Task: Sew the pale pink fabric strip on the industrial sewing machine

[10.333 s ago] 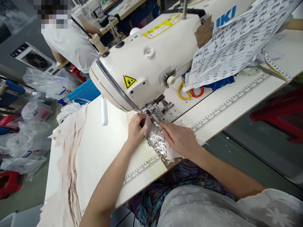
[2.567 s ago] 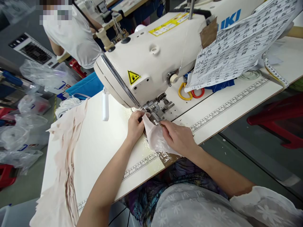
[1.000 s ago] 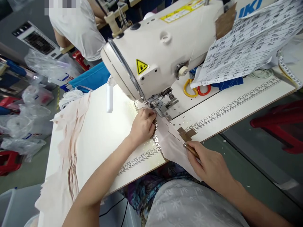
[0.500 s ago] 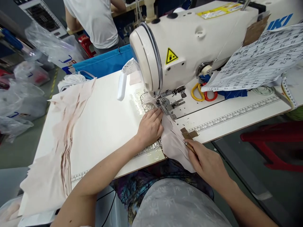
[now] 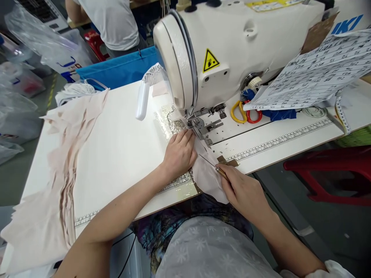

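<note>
My left hand [image 5: 180, 152] lies beside the presser foot [image 5: 199, 129] of a white sewing machine [image 5: 232, 50]. Its curled fingers hold a strip of pale pink fabric [image 5: 207, 177] near the needle area. In my right hand [image 5: 242, 189] is an awl [image 5: 222, 172] with a wooden handle, its thin metal shaft pointing up and left over the fabric, close to my left fingers. The fabric runs from the foot toward me and hangs at the table's front edge. My left hand hides part of it.
Stacked pale pink fabric pieces [image 5: 62, 173] lie on the left of the white table [image 5: 116, 154]. Scissors with yellow and red handles [image 5: 246, 112] and written sheets [image 5: 313, 73] are at the right. A red stool [image 5: 327, 173] stands right; a person in a white shirt [image 5: 113, 23] is beyond.
The view has shifted slightly, so the machine and table sit differently in it. The awl's tip has moved left, closer to my left fingers. Both hands keep their hold.
</note>
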{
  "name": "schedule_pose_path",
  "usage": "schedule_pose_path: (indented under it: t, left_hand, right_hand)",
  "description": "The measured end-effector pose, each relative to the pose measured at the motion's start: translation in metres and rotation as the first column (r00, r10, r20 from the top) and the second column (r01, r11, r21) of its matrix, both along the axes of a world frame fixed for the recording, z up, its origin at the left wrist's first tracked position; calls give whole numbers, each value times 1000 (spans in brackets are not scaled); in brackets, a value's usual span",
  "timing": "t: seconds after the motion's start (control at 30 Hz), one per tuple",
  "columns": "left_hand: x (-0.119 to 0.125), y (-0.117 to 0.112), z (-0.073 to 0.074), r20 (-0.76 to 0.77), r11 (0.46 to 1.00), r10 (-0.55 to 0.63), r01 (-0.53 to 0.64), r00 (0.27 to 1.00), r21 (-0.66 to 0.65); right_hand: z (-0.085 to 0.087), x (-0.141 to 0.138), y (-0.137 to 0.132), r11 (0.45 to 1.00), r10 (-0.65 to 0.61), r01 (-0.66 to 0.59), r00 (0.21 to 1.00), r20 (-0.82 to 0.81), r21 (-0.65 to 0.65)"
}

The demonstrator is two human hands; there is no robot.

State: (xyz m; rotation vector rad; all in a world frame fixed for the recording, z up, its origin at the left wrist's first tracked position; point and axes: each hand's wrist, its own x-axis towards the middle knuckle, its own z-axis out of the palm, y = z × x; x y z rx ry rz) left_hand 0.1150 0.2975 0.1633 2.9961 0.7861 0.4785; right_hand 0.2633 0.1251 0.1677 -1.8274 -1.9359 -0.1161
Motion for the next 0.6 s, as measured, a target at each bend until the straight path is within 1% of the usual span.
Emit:
schedule_pose_path:
  t: [0.17,0.33,0.6]
  left_hand:
    - [0,-5,-1,10,1000,-9,9,1000,-6]
    - [1,-5,-2,21,999,-1,2,1000,-36]
    - [1,-7,-2,12,1000,-2,3,1000,-12]
  right_hand:
    - [2,0,2,1000,-5,5,1000,1,-17]
    - [3,0,3,1000,-9,9,1000,-2,-30]
    - [5,-2,9,999,-21,22,1000,23,-32]
